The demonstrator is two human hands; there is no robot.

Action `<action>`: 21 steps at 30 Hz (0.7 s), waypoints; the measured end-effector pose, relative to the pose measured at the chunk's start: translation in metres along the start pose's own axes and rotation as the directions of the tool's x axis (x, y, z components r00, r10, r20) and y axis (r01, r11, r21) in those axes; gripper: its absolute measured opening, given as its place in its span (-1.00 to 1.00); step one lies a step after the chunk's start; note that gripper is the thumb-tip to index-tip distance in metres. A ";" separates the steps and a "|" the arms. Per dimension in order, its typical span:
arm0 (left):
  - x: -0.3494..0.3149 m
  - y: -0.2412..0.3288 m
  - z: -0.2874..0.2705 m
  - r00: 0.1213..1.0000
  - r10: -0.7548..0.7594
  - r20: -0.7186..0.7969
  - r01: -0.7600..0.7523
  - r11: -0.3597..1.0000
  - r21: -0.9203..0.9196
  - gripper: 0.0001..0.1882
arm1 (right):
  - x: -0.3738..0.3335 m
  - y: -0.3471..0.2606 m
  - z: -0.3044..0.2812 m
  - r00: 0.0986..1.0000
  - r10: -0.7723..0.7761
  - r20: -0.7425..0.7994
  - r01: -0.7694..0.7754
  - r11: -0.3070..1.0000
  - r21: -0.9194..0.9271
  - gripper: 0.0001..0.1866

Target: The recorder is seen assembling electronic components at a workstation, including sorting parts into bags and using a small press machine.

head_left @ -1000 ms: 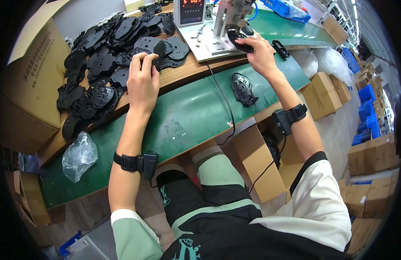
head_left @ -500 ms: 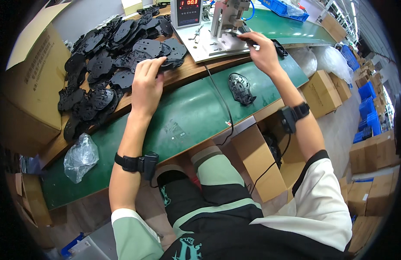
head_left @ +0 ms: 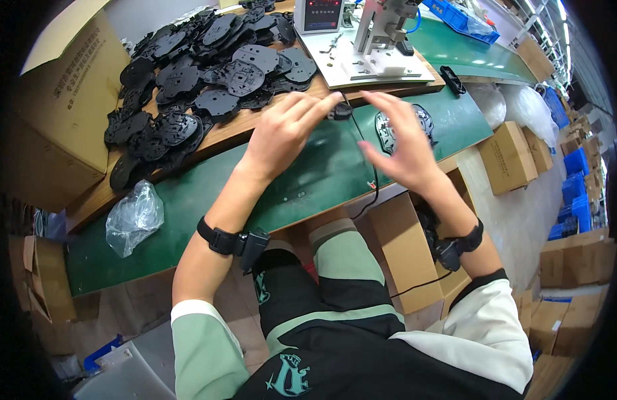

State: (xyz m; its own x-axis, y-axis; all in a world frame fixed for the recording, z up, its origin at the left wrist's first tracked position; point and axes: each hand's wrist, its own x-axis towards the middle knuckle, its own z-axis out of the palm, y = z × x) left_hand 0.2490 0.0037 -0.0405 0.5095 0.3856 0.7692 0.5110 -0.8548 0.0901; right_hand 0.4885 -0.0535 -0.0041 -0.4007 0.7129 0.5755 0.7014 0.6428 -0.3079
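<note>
My left hand (head_left: 280, 137) is at the middle of the green bench, fingers closed together and pointing right. A small black plastic part (head_left: 340, 112) juts out at its fingertips, most of it hidden by the hand. My right hand (head_left: 403, 150) hovers over the bench to the right, fingers and thumb spread, with nothing in it. Partly behind that hand, a black plastic shell (head_left: 424, 120) with a detailed inner side lies on the green top. Beyond both hands stands a small metal press (head_left: 382, 40) on a white base plate (head_left: 335, 70).
A heap of black plastic plates (head_left: 245, 77) covers the wooden board at the left, beside a tall cardboard box (head_left: 62, 127). A control box (head_left: 322, 17) sits by the press. A black cable (head_left: 362, 137) crosses the bench. A clear plastic bag (head_left: 135, 217) lies front left.
My left hand has left the heap and moved right, a black part now at its fingertips. My right hand has drawn back from the press toward me and opened. The view has shifted slightly.
</note>
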 end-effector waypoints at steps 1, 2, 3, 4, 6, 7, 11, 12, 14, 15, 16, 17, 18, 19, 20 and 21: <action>0.002 0.003 0.002 1.000 0.005 -0.003 -0.005 1.000 0.003 -0.40 | 0.011 -0.012 0.008 0.999 -0.039 0.037 0.039 0.999 0.013 -0.33; 0.004 0.007 0.003 0.997 0.060 -0.057 -0.060 0.998 -0.002 -0.43 | 0.016 -0.014 0.017 0.997 -0.028 0.070 0.028 1.000 -0.004 -0.39; 0.005 0.009 0.003 0.987 0.114 -0.111 -0.116 0.993 -0.004 -0.46 | 0.020 -0.013 0.024 0.995 -0.015 0.102 0.018 1.000 -0.022 -0.44; 0.005 0.010 0.002 0.989 0.101 -0.112 -0.107 0.993 -0.048 -0.49 | 0.023 -0.011 0.027 0.996 -0.016 0.090 0.019 0.999 -0.027 -0.44; 0.005 0.005 -0.002 0.983 0.067 -0.171 -0.070 0.997 -0.012 -0.47 | 0.033 -0.006 0.028 0.998 0.008 -0.058 -0.010 1.000 -0.022 -0.56; 0.007 0.003 -0.003 0.972 0.019 -0.236 -0.017 1.000 0.010 -0.45 | 0.036 0.002 0.020 0.998 -0.029 -0.053 0.025 0.997 -0.074 -0.65; -0.003 -0.026 -0.009 0.914 -0.290 -0.284 0.382 0.851 0.361 -0.43 | 0.040 0.033 -0.013 0.974 -0.001 -0.226 -0.019 0.996 -0.085 -0.63; -0.008 -0.033 -0.007 0.907 -0.342 -0.247 0.419 0.797 0.436 -0.42 | 0.040 0.045 -0.022 0.970 -0.022 -0.242 -0.015 0.989 -0.150 -0.62; -0.021 -0.045 0.001 0.861 -0.484 -0.155 0.476 0.661 0.580 -0.44 | 0.041 0.071 -0.027 0.964 0.015 -0.266 -0.062 0.984 -0.168 -0.62; -0.028 -0.051 0.005 0.861 -0.485 -0.156 0.477 0.660 0.580 -0.44 | 0.043 0.085 -0.024 0.964 0.014 -0.265 -0.060 0.984 -0.169 -0.62; -0.033 -0.057 0.008 0.846 -0.524 -0.100 0.475 0.656 0.586 -0.46 | 0.045 0.100 -0.020 0.967 0.021 -0.255 -0.071 0.980 -0.187 -0.62; -0.033 -0.057 0.008 0.828 -0.559 -0.043 0.471 0.653 0.593 -0.48 | 0.048 0.109 -0.017 0.969 0.028 -0.246 -0.081 0.975 -0.207 -0.61; -0.034 -0.057 0.009 0.839 -0.539 -0.077 0.479 0.664 0.575 -0.55 | 0.049 0.116 -0.012 0.966 0.012 -0.258 -0.073 0.971 -0.228 -0.61; -0.033 -0.058 0.008 0.842 -0.535 -0.076 0.475 0.665 0.576 -0.55 | 0.051 0.124 -0.009 0.965 0.013 -0.263 -0.075 0.971 -0.228 -0.61; -0.032 -0.058 0.007 0.836 -0.545 -0.071 0.494 0.688 0.531 -0.59 | 0.052 0.131 -0.006 0.969 0.041 -0.242 -0.105 0.961 -0.256 -0.61; -0.032 -0.058 0.006 0.830 -0.554 -0.065 0.512 0.709 0.485 -0.62 | 0.050 0.138 -0.004 0.973 0.072 -0.221 -0.135 0.949 -0.284 -0.61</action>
State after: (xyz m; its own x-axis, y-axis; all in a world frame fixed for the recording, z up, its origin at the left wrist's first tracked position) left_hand 0.2075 0.0428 -0.0736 0.0948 0.7714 0.6292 0.9588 -0.2409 0.1509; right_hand 0.5675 0.0700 -0.0146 -0.2089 0.6774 0.7053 0.8874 0.4344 -0.1544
